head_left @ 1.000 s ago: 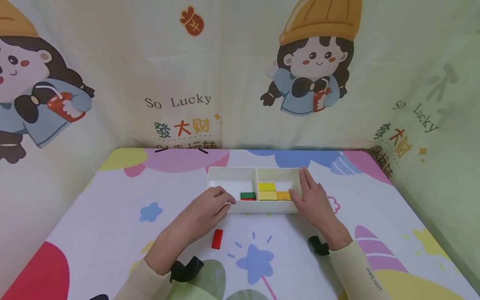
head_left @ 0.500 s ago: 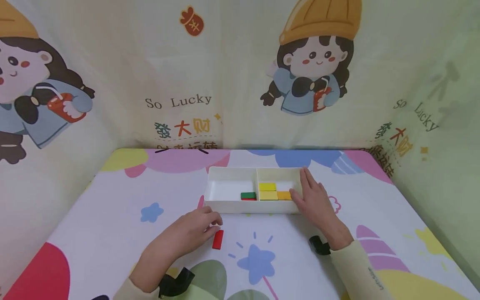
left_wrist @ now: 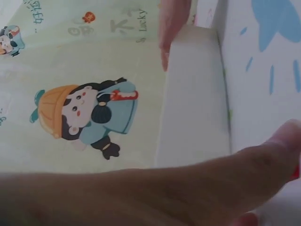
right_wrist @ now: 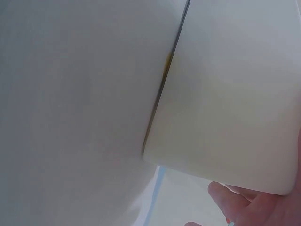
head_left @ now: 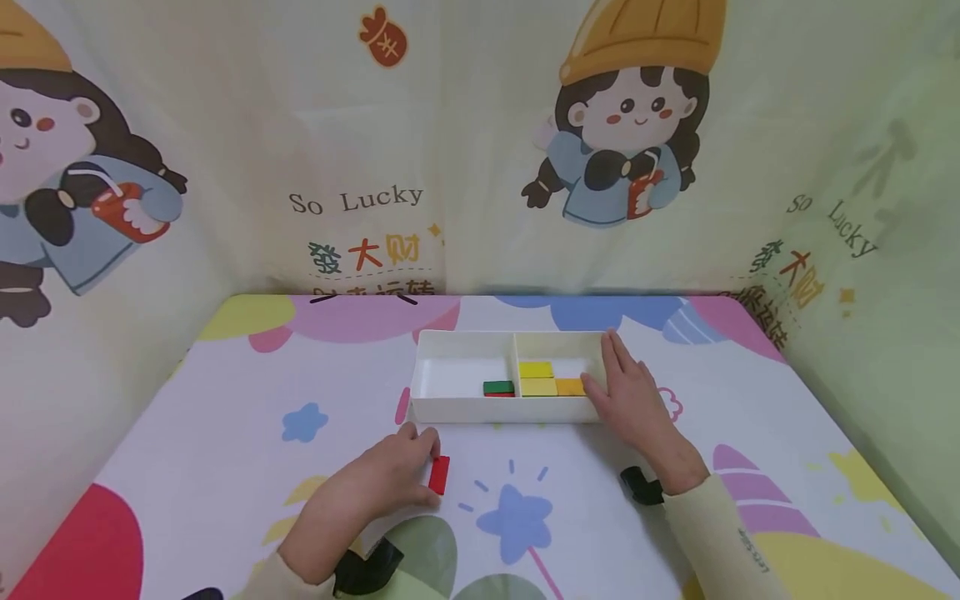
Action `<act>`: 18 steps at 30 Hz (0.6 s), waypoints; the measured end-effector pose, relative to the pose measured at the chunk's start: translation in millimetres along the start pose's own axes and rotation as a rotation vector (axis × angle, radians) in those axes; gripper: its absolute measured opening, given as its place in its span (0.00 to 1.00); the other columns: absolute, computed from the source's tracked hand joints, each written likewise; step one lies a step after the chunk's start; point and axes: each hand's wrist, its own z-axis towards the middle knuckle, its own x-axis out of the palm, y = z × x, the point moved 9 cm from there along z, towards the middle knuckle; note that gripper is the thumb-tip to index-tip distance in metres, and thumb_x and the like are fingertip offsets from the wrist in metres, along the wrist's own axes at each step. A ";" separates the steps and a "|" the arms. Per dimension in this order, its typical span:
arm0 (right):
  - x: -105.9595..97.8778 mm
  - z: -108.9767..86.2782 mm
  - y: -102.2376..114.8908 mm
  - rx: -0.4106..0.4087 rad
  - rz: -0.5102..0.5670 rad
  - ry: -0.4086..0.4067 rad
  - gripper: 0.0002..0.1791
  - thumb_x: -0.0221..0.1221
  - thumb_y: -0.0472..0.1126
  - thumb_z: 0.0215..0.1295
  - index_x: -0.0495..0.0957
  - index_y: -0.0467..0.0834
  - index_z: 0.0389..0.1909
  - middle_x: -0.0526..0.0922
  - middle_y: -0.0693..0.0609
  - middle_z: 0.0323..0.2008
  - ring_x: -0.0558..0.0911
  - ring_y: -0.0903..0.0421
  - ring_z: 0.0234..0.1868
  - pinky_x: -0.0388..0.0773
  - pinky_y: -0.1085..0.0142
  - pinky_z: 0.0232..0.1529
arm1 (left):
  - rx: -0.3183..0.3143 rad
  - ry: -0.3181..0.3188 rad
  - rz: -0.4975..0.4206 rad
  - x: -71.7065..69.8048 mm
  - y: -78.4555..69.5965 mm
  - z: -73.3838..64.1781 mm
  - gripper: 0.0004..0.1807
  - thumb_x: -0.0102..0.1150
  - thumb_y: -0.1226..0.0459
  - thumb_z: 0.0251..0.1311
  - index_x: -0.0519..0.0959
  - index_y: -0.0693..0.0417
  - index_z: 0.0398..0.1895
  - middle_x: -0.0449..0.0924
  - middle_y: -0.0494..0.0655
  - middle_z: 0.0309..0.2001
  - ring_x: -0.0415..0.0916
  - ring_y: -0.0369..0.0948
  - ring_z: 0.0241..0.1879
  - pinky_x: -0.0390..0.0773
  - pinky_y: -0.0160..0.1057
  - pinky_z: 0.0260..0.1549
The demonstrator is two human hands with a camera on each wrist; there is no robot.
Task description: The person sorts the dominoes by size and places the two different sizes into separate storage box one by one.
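My left hand (head_left: 375, 479) is down on the table, its index finger and thumb pinching the two ends of a small red block (head_left: 440, 476). Only a red sliver of that block (left_wrist: 295, 174) shows beside the thumb in the left wrist view. My right hand (head_left: 637, 408) grips the right end of a white two-compartment box (head_left: 480, 410), thumb over the rim and fingers along the end wall. Inside the left compartment, a green block (head_left: 498, 387) lies with a red one partly hidden at the front. The right compartment holds yellow blocks (head_left: 536, 370) and an orange block (head_left: 570, 387).
A patterned cloth (head_left: 337, 375) covers the table beneath the box. Behind and at the sides hangs a printed curtain (head_left: 480, 167). Black straps (head_left: 367, 567) sit at both wrists, and a dark object edge shows at the lower left.
My left hand has come back from the box's front left to the red block on the table, its finger and thumb now at the block's ends. The right hand stays on the box.
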 end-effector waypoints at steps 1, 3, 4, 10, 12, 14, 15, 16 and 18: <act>-0.5 0.7 0.4 -0.001 -0.001 0.003 0.41 0.44 0.52 0.76 0.40 0.32 0.77 0.42 0.35 0.79 0.51 0.34 0.77 0.47 0.35 0.73 | -0.005 -0.010 0.010 0.5 -0.6 1.5 0.25 0.77 0.60 0.46 0.71 0.54 0.42 0.69 0.49 0.36 0.69 0.43 0.33 0.76 0.43 0.33; -1.9 2.0 2.0 -0.005 -0.005 0.007 0.42 0.44 0.52 0.76 0.40 0.32 0.77 0.41 0.35 0.79 0.51 0.34 0.77 0.47 0.36 0.73 | -0.018 -0.031 0.040 0.6 -1.3 4.1 0.27 0.77 0.58 0.47 0.71 0.56 0.45 0.69 0.50 0.36 0.69 0.43 0.32 0.77 0.44 0.33; -2.7 1.9 1.6 -0.004 -0.004 0.004 0.41 0.44 0.52 0.76 0.40 0.32 0.77 0.41 0.35 0.79 0.51 0.34 0.77 0.47 0.36 0.73 | -0.021 -0.043 0.057 0.2 -2.1 5.4 0.28 0.76 0.56 0.47 0.71 0.57 0.46 0.70 0.50 0.37 0.70 0.43 0.32 0.77 0.44 0.33; -0.8 1.1 -1.5 0.002 0.021 0.012 0.42 0.44 0.52 0.76 0.40 0.33 0.77 0.41 0.36 0.79 0.49 0.34 0.77 0.45 0.36 0.74 | 0.011 -0.071 0.120 1.7 -6.5 6.1 0.26 0.74 0.56 0.52 0.71 0.58 0.45 0.67 0.48 0.32 0.68 0.41 0.28 0.74 0.40 0.26; 0.6 0.9 -1.9 -0.002 0.020 0.015 0.42 0.44 0.52 0.76 0.40 0.33 0.77 0.41 0.36 0.79 0.50 0.34 0.77 0.46 0.35 0.74 | 0.030 -0.073 0.134 3.0 -8.1 5.5 0.25 0.73 0.55 0.53 0.71 0.57 0.45 0.66 0.47 0.31 0.67 0.41 0.28 0.72 0.39 0.26; 0.5 1.3 -1.6 -0.005 0.017 0.007 0.42 0.44 0.52 0.76 0.40 0.33 0.77 0.41 0.35 0.79 0.50 0.34 0.77 0.47 0.36 0.74 | 0.047 -0.084 0.144 3.2 -10.0 5.3 0.26 0.73 0.54 0.53 0.71 0.57 0.45 0.67 0.47 0.31 0.67 0.41 0.29 0.72 0.40 0.26; 0.1 1.5 -1.4 -0.006 0.018 0.003 0.42 0.45 0.52 0.75 0.40 0.33 0.77 0.41 0.35 0.79 0.50 0.34 0.77 0.47 0.36 0.74 | 0.058 -0.089 0.148 3.5 -11.2 5.3 0.26 0.73 0.53 0.53 0.71 0.57 0.44 0.67 0.47 0.31 0.67 0.41 0.29 0.72 0.40 0.25; 0.2 1.4 -1.1 -0.005 0.020 0.003 0.42 0.45 0.52 0.75 0.40 0.33 0.77 0.41 0.36 0.79 0.50 0.34 0.77 0.46 0.36 0.74 | 0.065 -0.088 0.151 4.3 -12.2 5.4 0.26 0.73 0.53 0.53 0.71 0.57 0.45 0.67 0.47 0.31 0.67 0.41 0.29 0.72 0.40 0.26; 1.6 1.1 -0.8 -0.001 0.023 0.011 0.42 0.45 0.52 0.75 0.40 0.33 0.77 0.41 0.36 0.79 0.50 0.34 0.77 0.46 0.36 0.74 | 0.069 -0.077 0.153 6.9 -13.1 5.7 0.24 0.73 0.55 0.53 0.71 0.56 0.44 0.67 0.47 0.32 0.68 0.41 0.29 0.73 0.40 0.26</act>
